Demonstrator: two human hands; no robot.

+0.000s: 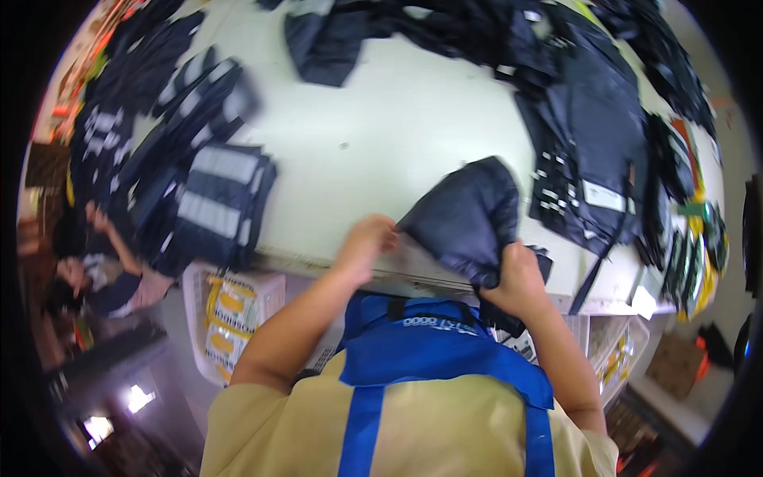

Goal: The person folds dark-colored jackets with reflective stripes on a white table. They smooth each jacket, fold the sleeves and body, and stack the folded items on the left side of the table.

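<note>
A dark navy, slightly shiny fabric piece point(461, 219) is stretched between my hands at the table's front edge, folded into a rough triangle. My left hand point(368, 248), a little blurred, pinches its left corner. The fingers of my right hand point(518, 282) are closed on its lower right edge, where the cloth bunches up. Part of the fabric hangs near the blue apron point(437, 350) that I wear, and my right hand hides some of it.
On the white table point(381, 143), striped dark pieces point(214, 199) lie stacked at left. Dark fabric panels point(588, 111) with white tags cover the right; more cloth point(326, 48) lies at the back. Below stand plastic crates point(195, 318). Another person point(111, 278) is at far left.
</note>
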